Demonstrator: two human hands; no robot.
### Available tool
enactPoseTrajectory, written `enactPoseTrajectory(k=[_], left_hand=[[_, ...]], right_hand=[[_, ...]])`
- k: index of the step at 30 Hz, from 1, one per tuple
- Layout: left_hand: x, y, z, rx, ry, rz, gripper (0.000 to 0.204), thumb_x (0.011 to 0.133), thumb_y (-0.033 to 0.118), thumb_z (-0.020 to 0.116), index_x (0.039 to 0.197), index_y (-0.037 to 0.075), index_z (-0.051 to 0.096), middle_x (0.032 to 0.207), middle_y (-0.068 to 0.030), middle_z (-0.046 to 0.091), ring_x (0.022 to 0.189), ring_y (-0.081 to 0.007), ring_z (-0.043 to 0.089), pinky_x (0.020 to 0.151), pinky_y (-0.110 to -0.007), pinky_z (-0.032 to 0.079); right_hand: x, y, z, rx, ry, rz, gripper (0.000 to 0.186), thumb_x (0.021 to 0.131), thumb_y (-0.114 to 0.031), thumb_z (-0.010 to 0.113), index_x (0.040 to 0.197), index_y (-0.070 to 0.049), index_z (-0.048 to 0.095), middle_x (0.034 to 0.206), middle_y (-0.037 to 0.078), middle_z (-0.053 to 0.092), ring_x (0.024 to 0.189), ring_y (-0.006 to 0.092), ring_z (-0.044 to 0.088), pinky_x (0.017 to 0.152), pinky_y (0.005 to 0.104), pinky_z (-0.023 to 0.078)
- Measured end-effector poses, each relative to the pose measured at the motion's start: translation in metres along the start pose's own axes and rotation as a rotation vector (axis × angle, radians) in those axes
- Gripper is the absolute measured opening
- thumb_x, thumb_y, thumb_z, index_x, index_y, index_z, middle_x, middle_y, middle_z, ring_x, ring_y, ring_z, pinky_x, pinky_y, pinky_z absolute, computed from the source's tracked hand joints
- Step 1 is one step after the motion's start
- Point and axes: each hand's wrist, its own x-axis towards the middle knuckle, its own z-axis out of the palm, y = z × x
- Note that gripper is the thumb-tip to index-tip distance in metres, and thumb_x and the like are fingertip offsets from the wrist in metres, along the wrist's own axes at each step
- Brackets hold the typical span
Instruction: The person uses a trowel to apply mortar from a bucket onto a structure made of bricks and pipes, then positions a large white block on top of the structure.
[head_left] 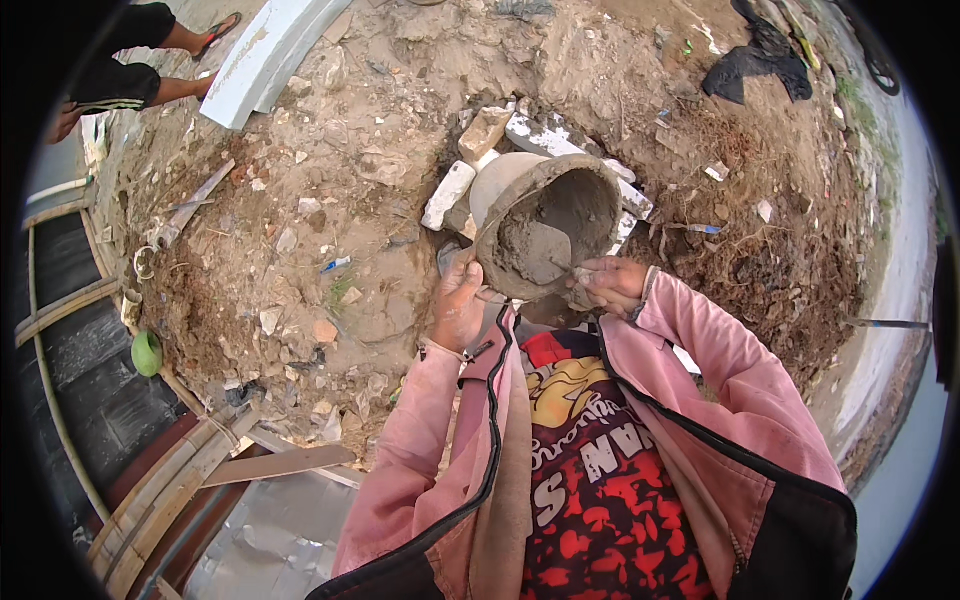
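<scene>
Bucket (545,225) of wet mortar is up near my chest, tipped toward me. Left hand (458,305) wraps the rim, right hand (612,283) grips a trowel (545,252) inside. Slippery rim, could dump on me.

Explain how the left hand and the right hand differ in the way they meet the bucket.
The left hand grips the bucket by its rim on the near left side, fingers curled over the edge; the right hand is at the lower right rim and seems to hold a trowel that reaches inside. The left hand shows its back, the right hand its knuckles. Both wear pink sleeves and are smeared with grey mortar.
</scene>
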Motion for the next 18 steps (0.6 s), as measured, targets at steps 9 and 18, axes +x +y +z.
enactPoseTrajectory(k=[9, 18], left_hand=[[-0.006, -0.074, -0.127, -0.331, 0.534, 0.15, 0.037, 0.101, 0.017, 0.044, 0.137, 0.01, 0.041, 0.129, -0.0101, 0.054, 0.113, -0.0255, 0.058, 0.091, -0.045, 0.052], [-0.058, -0.09, -0.204, -0.402, 0.822, 0.175, 0.037, 0.1, 0.014, 0.045, 0.137, 0.011, 0.041, 0.132, -0.0135, 0.05, 0.114, -0.0292, 0.056, 0.089, -0.048, 0.054]], right_hand=[[0.099, 0.011, 0.031, 0.181, 0.039, 0.093, 0.036, 0.096, -0.028, 0.049, 0.118, 0.001, 0.053, 0.063, 0.006, 0.05, 0.039, 0.0125, 0.044, 0.035, 0.0252, 0.038], [0.414, -0.017, -0.025, 0.167, 0.641, 0.095, 0.024, 0.09, -0.028, 0.054, 0.093, -0.004, 0.055, 0.07, 0.01, 0.056, 0.051, 0.0212, 0.054, 0.043, 0.0369, 0.046]])
